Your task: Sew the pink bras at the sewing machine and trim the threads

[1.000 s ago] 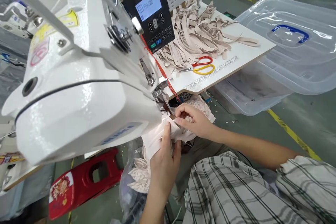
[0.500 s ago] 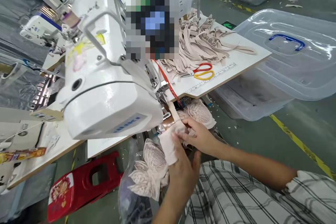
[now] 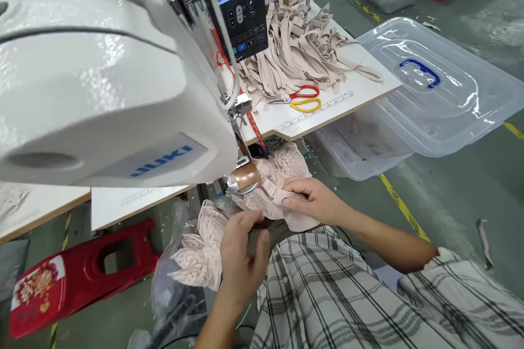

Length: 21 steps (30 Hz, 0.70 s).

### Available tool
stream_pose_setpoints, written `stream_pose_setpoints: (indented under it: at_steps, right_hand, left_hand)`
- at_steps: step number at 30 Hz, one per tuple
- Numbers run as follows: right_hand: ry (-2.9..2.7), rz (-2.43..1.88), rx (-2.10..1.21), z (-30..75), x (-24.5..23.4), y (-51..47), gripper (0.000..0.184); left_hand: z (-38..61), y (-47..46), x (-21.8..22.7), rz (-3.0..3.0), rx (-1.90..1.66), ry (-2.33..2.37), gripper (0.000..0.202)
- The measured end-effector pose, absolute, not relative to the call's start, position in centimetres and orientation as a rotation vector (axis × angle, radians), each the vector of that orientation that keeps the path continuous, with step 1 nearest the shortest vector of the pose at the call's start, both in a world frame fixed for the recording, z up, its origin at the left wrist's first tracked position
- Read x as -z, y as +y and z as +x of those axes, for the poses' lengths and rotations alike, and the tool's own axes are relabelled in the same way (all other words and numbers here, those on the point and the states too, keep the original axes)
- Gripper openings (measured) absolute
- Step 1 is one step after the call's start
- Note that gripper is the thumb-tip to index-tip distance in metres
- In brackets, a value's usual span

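Note:
A white sewing machine (image 3: 102, 87) fills the upper left, its needle arm and a copper-coloured cylinder end (image 3: 244, 177) just above my hands. A beige lace garment (image 3: 278, 180) lies under the needle area and droops toward my lap. My right hand (image 3: 311, 199) pinches the garment's edge to the right of the cylinder, fingers closed on the fabric. Below the cylinder, my left hand (image 3: 241, 253) has curled fingers gripping the lower part of the lace fabric. More lace pieces (image 3: 200, 253) hang to its left.
Beige elastic strips (image 3: 298, 49) are piled on the white table (image 3: 360, 90), with red and yellow scissors (image 3: 305, 99) beside them. A clear plastic bin with a blue-handled lid (image 3: 426, 87) stands at right. A red stool (image 3: 82, 272) sits on the floor at left. The control panel (image 3: 241, 5) hangs above.
The view dropped closer under the machine head. The pale wrapped piece held up by my left hand is gone; both hands now hold the lace garment lower, by the cylinder.

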State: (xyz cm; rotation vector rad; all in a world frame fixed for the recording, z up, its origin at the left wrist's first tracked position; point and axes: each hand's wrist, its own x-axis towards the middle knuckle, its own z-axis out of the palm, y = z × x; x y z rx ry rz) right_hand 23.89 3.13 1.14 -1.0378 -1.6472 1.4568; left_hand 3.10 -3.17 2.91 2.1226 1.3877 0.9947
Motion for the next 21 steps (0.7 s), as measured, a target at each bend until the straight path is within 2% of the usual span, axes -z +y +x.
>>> stream_pose_setpoints:
  at_steps: [3, 5, 7, 10, 11, 13, 16, 21]
  right_hand:
    - [-1.846, -0.951, -1.366, 23.8, -1.7, 3.2, 0.017]
    - [-2.0, -0.884, -1.249, 23.7, -2.0, 3.2, 0.018]
    - [-2.157, -0.856, -1.081, 23.6, -2.1, 3.1, 0.02]
    - [-2.314, -0.817, -0.698, 23.6, -1.6, 3.0, 0.017]
    - [-2.331, -0.793, -0.566, 23.6, -1.3, 2.9, 0.017]
    - [-2.337, -0.762, -0.396, 23.7, -0.8, 2.8, 0.019]
    - [-2.351, -0.752, -0.375, 23.6, -0.2, 2.6, 0.021]
    - [-2.288, -0.69, -0.351, 23.0, -0.1, 2.3, 0.017]
  left_hand:
    - [2.8, -1.6, -4.1, 2.298, -0.895, 1.151, 0.059]
    - [2.8, -0.6, -4.6, 2.375, -0.728, 1.021, 0.063]
    - [2.7, 0.1, -4.5, 2.434, -0.654, 1.003, 0.051]
    - [2.2, 0.4, -3.7, 2.563, -0.693, 1.048, 0.013]
    - [2.1, 0.2, -3.3, 2.624, -0.741, 1.05, 0.009]
    - [1.9, -0.2, -2.8, 2.761, -0.892, 1.033, 0.013]
    - [1.9, -0.8, -2.6, 2.878, -1.11, 1.047, 0.018]
    - [1.7, -1.0, -2.8, 2.878, -1.142, 1.067, 0.019]
